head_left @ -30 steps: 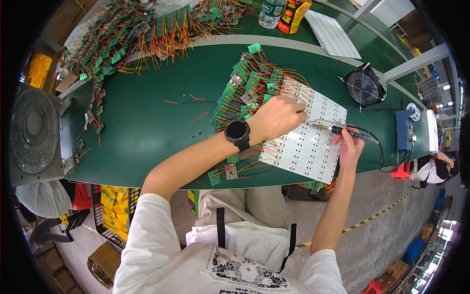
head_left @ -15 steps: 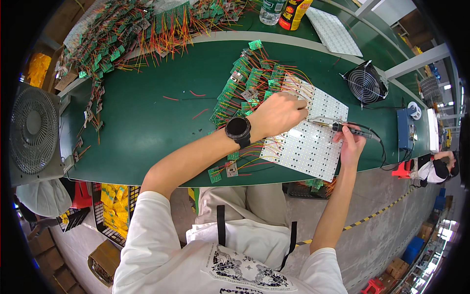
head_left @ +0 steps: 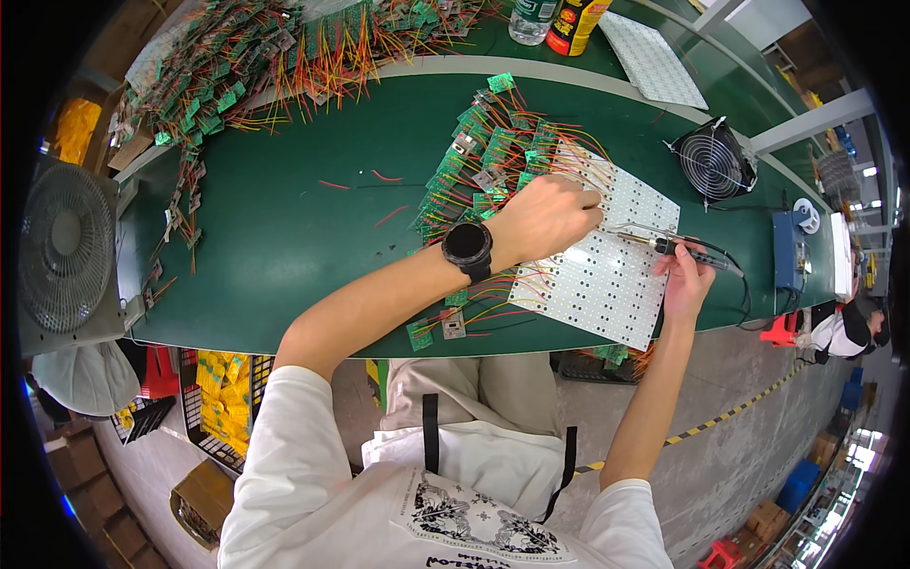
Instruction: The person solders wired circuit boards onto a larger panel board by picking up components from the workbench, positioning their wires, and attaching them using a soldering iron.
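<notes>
Soldering of wire ends onto the white panel [head_left: 607, 275] looks to be the step in hand. The panel lies aslant on the green worktop [head_left: 284, 247], in front of the person and a little to the right, its face marked with rows of dark spots. Red and yellow wires [head_left: 580, 161] run from small green circuit boards [head_left: 441, 194], bunched at its left, onto its left part.

The right hand [head_left: 684, 283] holds a soldering iron [head_left: 699, 254] by its dark handle, fingers wrapped narrowly round it, with the metal end pointing left over the panel. The left hand [head_left: 555, 218] hangs over the panel's left half, fingers bent and bunched; their tips are hidden, so I cannot tell whether they pinch a wire. The iron's end lies near those fingers, but whether it touches the panel is too fine to see.

As I judge it, the next move calls for a wire end held steady on its spot while the tip heats the joint, with the left fingers clear of the hot metal and the neighbouring wires undisturbed.
</notes>
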Tool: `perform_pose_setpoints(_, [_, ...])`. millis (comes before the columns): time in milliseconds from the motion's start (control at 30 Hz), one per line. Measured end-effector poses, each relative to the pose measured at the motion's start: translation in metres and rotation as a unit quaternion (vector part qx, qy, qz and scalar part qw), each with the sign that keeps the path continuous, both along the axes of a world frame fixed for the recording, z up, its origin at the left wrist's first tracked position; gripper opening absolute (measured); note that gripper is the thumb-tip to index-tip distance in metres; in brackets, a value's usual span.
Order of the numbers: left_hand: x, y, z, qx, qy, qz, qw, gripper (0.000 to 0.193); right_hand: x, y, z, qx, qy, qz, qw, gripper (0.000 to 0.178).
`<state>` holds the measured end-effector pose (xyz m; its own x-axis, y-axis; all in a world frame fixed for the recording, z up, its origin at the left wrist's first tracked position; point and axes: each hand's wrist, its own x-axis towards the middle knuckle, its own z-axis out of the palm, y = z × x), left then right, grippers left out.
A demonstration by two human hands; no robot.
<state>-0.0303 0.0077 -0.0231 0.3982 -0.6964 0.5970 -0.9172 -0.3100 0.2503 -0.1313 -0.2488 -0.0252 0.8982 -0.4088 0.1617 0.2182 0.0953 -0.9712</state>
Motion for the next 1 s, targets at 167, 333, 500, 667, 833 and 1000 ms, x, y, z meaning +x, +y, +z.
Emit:
perform_pose_setpoints(167, [-0.001,0.002,-0.002,0.006,-0.001,0.015,1.0,0.011,0.003,-0.005,-0.008,0.019,0.011,-0.003,1.0,0.015])
perform_pose_setpoints(333, [-0.007,0.009,0.035,-0.092,-0.032,-0.001,0.995,0.021,0.002,-0.02,-0.019,-0.008,0.011,-0.031,0.999,0.017])
perform_pose_setpoints(500, [-0.028,0.05,0.077,-0.13,0.013,0.039,0.991,0.015,0.006,-0.016,-0.015,0.003,0.004,-0.016,1.0,0.019])
perform_pose_setpoints(667, [-0.061,0.136,0.071,-0.101,0.049,0.191,0.975,0.022,0.003,-0.015,-0.019,0.021,0.013,-0.025,0.999,0.018])
perform_pose_setpoints(833, [-0.073,0.282,0.042,-0.157,0.108,0.562,0.805,0.016,0.002,-0.013,-0.014,0.037,0.014,-0.027,0.999,0.017])
perform_pose_setpoints(1000, [-0.082,0.417,0.015,-0.073,-0.055,0.746,0.659,0.032,0.004,-0.014,-0.018,0.044,0.017,-0.008,0.999,0.017])
